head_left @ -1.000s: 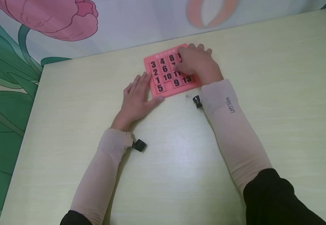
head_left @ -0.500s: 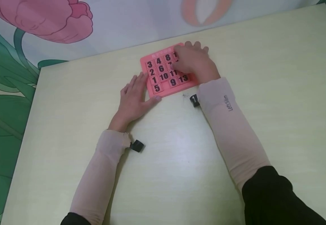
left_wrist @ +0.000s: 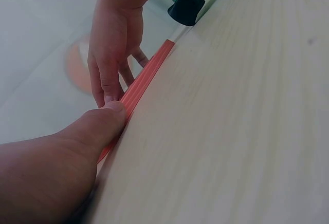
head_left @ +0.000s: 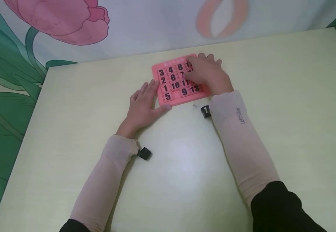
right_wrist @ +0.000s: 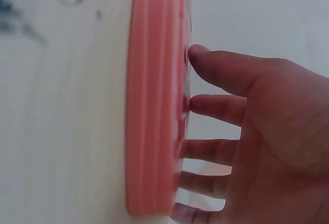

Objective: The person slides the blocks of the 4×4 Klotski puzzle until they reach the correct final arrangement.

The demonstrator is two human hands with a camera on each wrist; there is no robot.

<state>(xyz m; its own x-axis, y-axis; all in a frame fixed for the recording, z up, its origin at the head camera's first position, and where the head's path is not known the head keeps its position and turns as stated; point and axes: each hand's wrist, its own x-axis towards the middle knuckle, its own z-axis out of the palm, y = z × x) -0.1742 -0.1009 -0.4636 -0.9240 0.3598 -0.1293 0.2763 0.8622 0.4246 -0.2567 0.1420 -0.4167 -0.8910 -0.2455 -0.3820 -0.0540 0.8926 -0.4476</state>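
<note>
A pink number slide puzzle (head_left: pixel 175 94) lies on the table, slightly turned, black numerals on its tiles. Its bottom row has a gap between the 5 and the 9. My left hand (head_left: pixel 142 111) has extended fingers along the puzzle's left edge and its thumb on the near edge; the left wrist view shows that thumb (left_wrist: pixel 103 124) against the ridged pink side. Over the right part, my right hand (head_left: pixel 207 72) covers several tiles. In the right wrist view, the right hand's thumb and fingers (right_wrist: pixel 221 72) reach to the puzzle's face with their tips spread.
The pale wooden table (head_left: pixel 168 180) backs onto a wall (head_left: pixel 153 25) painted with a pink flower and green leaves. Black wrist cameras (head_left: pixel 144 153) sit on both sleeves. A small dark smudge (head_left: pixel 196 105) marks the table below the puzzle.
The head view has shifted slightly, so everything sits a little lower and farther right. Hands and tiles keep the same places on the puzzle.
</note>
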